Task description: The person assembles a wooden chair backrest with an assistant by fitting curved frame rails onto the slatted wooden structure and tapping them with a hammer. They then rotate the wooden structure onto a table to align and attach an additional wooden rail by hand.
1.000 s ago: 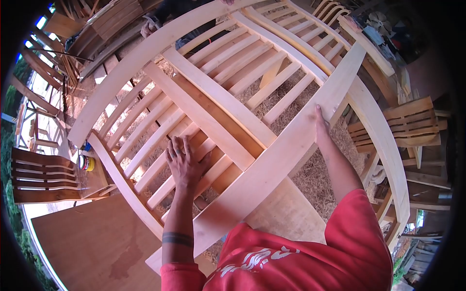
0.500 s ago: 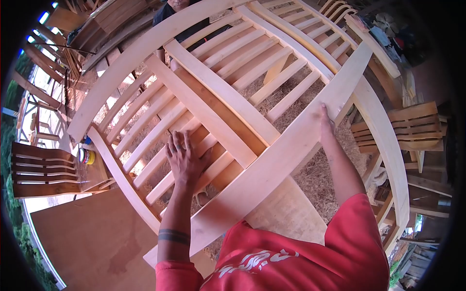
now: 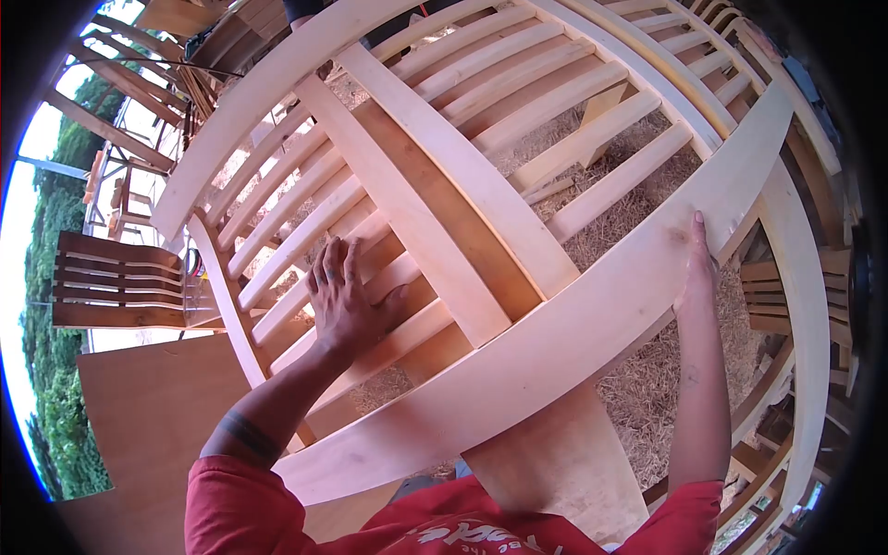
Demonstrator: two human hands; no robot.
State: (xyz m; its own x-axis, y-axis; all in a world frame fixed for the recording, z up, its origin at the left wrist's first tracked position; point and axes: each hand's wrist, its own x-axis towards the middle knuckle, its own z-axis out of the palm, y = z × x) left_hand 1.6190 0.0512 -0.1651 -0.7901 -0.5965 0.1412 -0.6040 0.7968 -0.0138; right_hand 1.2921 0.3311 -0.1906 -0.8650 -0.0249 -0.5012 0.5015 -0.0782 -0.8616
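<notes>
A large pale wooden slatted frame [image 3: 555,365] spreads in front of me, with long side boards, cross rails and rows of narrow slats. My left hand [image 3: 347,301] rests on the slats [image 3: 319,248] left of a wide cross rail [image 3: 407,217], fingers spread and thumb out, grasping nothing. On the near side board, my right hand [image 3: 698,268] grips the edge toward the right end. Its thumb lies on the upper face, while the other fingers are mostly hidden below.
Brown slatted chair backs stand at left [image 3: 120,279] and right [image 3: 800,287]. A flat brown panel [image 3: 166,407] lies at lower left, and a pale board [image 3: 564,462] is below the frame. Dry shavings [image 3: 638,398] cover the ground. Part of another person [image 3: 388,37] shows beyond the frame.
My view has shifted, so the frame and right hand appear farther right. The other person is now mostly cut off at the top. Both hands keep about the same places on the frame.
</notes>
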